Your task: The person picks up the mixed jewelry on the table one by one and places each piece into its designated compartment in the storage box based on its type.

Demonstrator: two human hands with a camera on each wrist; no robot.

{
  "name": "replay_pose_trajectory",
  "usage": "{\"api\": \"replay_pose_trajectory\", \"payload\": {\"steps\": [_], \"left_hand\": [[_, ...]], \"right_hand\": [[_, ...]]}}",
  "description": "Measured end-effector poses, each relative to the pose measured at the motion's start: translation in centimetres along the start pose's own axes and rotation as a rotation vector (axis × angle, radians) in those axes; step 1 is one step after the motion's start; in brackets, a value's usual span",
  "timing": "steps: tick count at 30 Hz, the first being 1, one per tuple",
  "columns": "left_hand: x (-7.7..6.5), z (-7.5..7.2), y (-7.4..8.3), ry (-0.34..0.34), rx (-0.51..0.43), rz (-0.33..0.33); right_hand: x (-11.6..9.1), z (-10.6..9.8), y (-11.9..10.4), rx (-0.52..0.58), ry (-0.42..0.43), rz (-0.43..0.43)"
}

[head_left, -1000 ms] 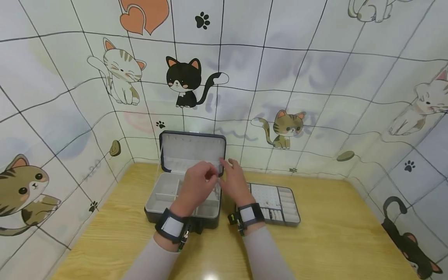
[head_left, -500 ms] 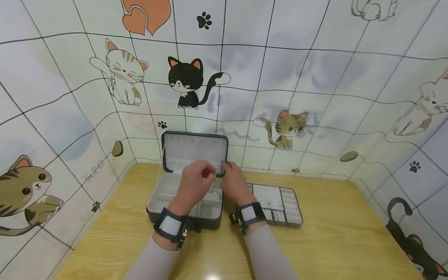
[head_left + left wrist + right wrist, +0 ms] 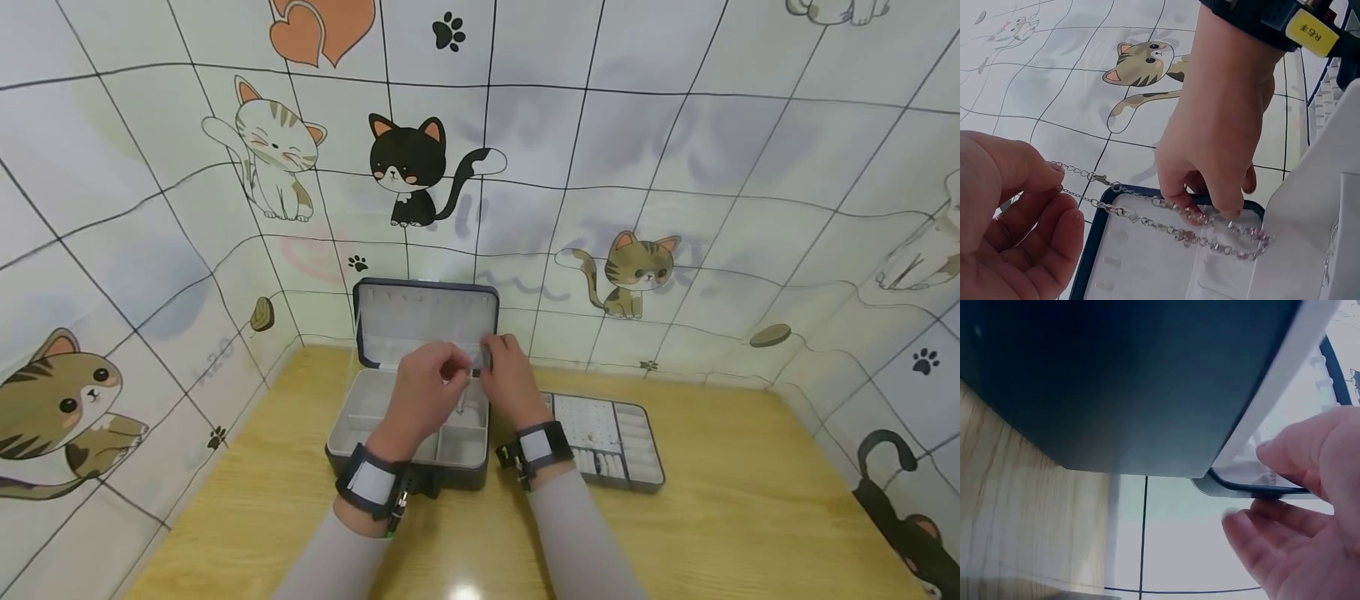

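Right now, the silver chain (image 3: 1188,237) hangs in a long loop from your left hand (image 3: 1016,212), over the right side of the jewelry box (image 3: 461,478), with thumb and fingers pinching it near the clasp (image 3: 1100,179). That pinch takes up very few links, so a slight loosening could drop the chain or let its two strands twist together. Its fine links might also snag on the small bumps inside the raised lid (image 3: 427,325), or on your right hand (image 3: 513,387), which grips the lid's edge, thumb inside and fingers outside. You can't tell whether the loop touches those fingers. A hard tug on the lid might jolt the box too.

The chain is shiny metal, strung with little clear and pinkish beads, thinning to plain links by the clasp. Your box has a smooth dark shell, rounded corners and a pale lining split by straight dividers; another thin strand (image 3: 1329,250) lies against a pale panel. To its right, the shallow tray (image 3: 633,487) has a dotted panel and padded rolls. Both sit on the glossy wood-grain desk (image 3: 720,500), before a gridded, cat-printed wall covering (image 3: 570,150).
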State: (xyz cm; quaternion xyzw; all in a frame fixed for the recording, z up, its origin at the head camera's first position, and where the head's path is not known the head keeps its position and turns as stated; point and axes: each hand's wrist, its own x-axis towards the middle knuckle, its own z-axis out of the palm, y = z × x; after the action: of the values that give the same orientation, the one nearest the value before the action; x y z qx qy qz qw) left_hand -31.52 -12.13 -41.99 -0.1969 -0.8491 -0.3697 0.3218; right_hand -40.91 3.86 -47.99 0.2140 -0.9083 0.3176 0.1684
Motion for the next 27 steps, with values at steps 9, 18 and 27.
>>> {"api": "replay_pose_trajectory", "payload": {"steps": [9, 18, 27], "left_hand": [[0.5, -0.8, -0.8, 0.023, 0.024, -0.027], [0.1, -0.4, -0.8, 0.005, 0.005, -0.07], [0.0, -0.2, -0.8, -0.014, 0.004, -0.065]], "right_hand": [[0.4, 1.4, -0.6, -0.1, 0.044, 0.006], [0.1, 1.5, 0.8, -0.058, 0.096, -0.081], [-0.2, 0.8, 2.1, -0.024, 0.104, -0.179]]}}
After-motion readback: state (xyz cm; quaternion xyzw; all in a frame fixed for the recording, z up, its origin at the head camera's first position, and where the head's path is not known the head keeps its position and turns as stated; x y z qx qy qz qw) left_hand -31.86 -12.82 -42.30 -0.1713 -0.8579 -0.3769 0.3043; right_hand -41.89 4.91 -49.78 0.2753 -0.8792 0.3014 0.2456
